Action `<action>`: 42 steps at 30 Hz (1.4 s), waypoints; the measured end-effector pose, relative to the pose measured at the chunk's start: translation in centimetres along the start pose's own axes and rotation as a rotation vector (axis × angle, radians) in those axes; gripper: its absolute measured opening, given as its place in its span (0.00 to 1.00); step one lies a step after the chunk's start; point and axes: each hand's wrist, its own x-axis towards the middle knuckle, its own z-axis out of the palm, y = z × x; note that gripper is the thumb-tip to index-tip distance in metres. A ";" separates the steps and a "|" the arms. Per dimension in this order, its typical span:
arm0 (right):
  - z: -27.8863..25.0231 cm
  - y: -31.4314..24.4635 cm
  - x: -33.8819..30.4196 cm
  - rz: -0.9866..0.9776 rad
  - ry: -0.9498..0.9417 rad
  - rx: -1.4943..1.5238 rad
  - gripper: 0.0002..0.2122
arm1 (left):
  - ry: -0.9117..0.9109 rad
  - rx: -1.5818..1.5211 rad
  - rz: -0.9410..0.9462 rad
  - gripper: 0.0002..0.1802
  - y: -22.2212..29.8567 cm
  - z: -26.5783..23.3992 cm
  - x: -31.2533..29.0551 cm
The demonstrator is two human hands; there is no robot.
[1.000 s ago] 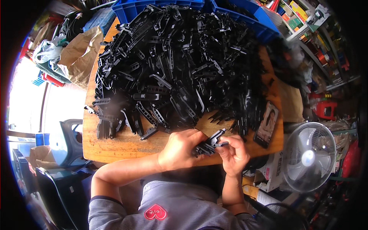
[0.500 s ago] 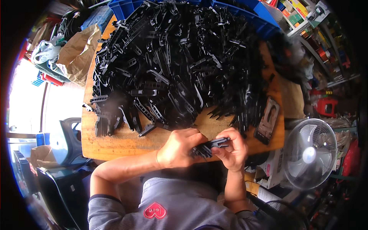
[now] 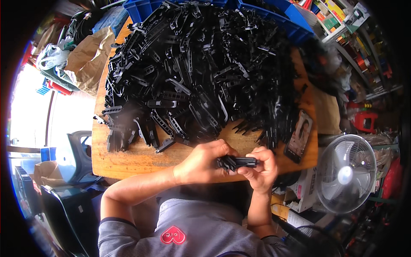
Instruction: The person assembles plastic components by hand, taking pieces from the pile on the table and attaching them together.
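Both of my hands meet at the near edge of a wooden table [image 3: 128,160]. My left hand [image 3: 201,160] and my right hand [image 3: 261,169] grip the two ends of a small black plastic part [image 3: 239,162], held level between them. Just beyond my hands a large heap of black plastic parts [image 3: 201,73] covers most of the tabletop. A few loose pieces [image 3: 165,145] lie at the heap's near edge, close to my left hand.
A phone [image 3: 299,136] lies on the table's right end. Blue bins [image 3: 295,19] stand behind the heap. A white fan [image 3: 346,173] is at the lower right, a brown paper bag [image 3: 92,55] at the far left, a chair [image 3: 77,150] beside the table.
The black part has been turned from tilted to level between my hands. My hands have stayed at the table's near edge.
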 end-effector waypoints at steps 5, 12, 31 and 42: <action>-0.9 -2.3 -1.0 0.230 -0.240 -0.113 0.17 | -0.106 -0.119 -0.216 0.19 1.1 0.4 -2.9; -2.4 0.1 2.8 -0.097 -0.200 -1.078 0.13 | 0.152 -0.554 -0.403 0.12 5.6 -5.2 9.0; -0.2 0.1 2.2 0.118 -0.039 -0.247 0.10 | -0.101 1.109 0.024 0.26 1.2 -2.3 -1.5; 4.2 0.1 2.0 0.059 -0.307 -0.336 0.07 | 0.191 1.053 0.070 0.25 -0.1 -5.0 -5.3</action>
